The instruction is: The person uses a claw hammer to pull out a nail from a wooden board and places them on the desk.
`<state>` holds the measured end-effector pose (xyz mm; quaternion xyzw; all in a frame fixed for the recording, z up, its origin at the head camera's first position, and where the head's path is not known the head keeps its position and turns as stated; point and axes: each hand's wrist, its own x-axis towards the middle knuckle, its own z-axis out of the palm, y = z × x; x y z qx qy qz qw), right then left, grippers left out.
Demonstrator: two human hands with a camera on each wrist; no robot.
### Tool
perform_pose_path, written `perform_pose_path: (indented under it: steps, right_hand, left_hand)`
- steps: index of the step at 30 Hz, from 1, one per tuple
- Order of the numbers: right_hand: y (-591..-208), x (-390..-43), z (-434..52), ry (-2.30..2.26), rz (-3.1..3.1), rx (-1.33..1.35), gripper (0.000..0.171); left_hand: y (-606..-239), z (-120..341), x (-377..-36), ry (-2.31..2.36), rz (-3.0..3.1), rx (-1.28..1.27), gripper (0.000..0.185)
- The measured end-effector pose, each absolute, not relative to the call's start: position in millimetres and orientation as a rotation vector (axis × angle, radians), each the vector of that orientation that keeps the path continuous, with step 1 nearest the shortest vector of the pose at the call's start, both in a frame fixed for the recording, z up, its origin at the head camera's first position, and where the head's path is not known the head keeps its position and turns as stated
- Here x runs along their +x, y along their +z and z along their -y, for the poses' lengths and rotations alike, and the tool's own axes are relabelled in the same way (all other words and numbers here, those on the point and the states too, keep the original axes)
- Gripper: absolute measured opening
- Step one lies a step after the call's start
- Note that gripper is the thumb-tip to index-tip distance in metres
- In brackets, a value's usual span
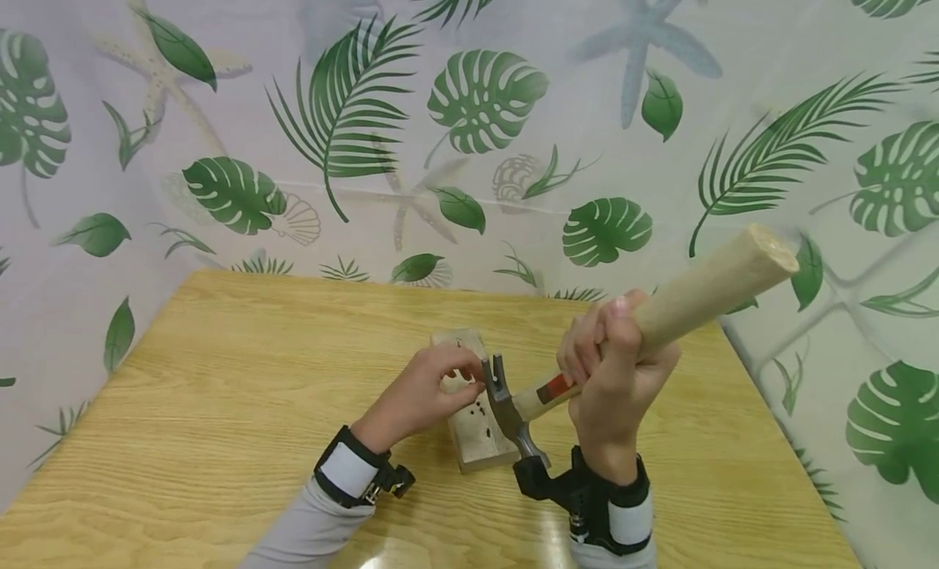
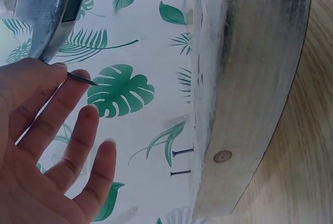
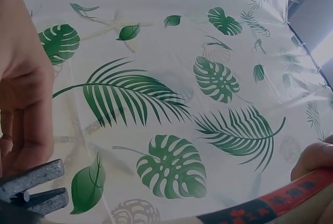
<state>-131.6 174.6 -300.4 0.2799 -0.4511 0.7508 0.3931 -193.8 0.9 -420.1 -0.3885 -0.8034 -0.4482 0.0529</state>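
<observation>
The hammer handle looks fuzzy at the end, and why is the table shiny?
Head view: the hammer handle is a little blurred, and glare sits on the table near the wrists. Left wrist view: the wood block looks bent by the lens.

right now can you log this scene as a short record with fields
left hand: left hand pinches a small dark nail beside the claw
right hand: right hand grips the claw hammer by its wooden handle
hammer claw: points up, just above the block
wood block: wood block lies flat on the table, two nails standing in its top
backdrop: leaf-print sheet
</observation>
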Motion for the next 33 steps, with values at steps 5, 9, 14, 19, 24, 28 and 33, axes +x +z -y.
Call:
perform_pose_path:
  steps: [5, 9, 14, 19, 24, 28, 33]
  right_hand:
    - [-301.3, -131.5, -172.9, 1.914, 1.145, 0.721, 0.029]
    - [-300.5, -130.8, -173.6, 1.922, 1.137, 0.724, 0.032]
    - [-298.9, -129.6, -174.1, 1.947, 1.16, 0.696, 0.036]
    - [-298.7, -128.7, -173.0, 1.976, 1.192, 0.665, 0.037]
    - [-299.1, -129.1, -172.6, 1.967, 1.189, 0.69, 0.034]
    - [-299.7, -129.2, -173.4, 1.961, 1.198, 0.678, 0.034]
    - [-299.7, -130.5, -173.7, 1.954, 1.231, 0.668, 0.034]
  left_hand:
    - [-423.2, 0.4, -194.0, -1.323, 2.399, -1.201, 0.005]
    - [-425.0, 0.7, -193.5, -1.301, 2.396, -1.197, 0.003]
    - [-426.3, 2.2, -195.9, -1.322, 2.335, -1.175, 0.006]
    - [-424.5, 8.2, -201.5, -1.333, 2.316, -1.031, 0.008]
    - [-421.0, 27.4, -209.6, -1.355, 2.471, -0.8, 0.01]
    - [-422.0, 52.3, -217.4, -1.296, 2.654, -0.523, 0.011]
    - [-428.9, 89.8, -226.9, -1.102, 2.84, -0.125, 0.011]
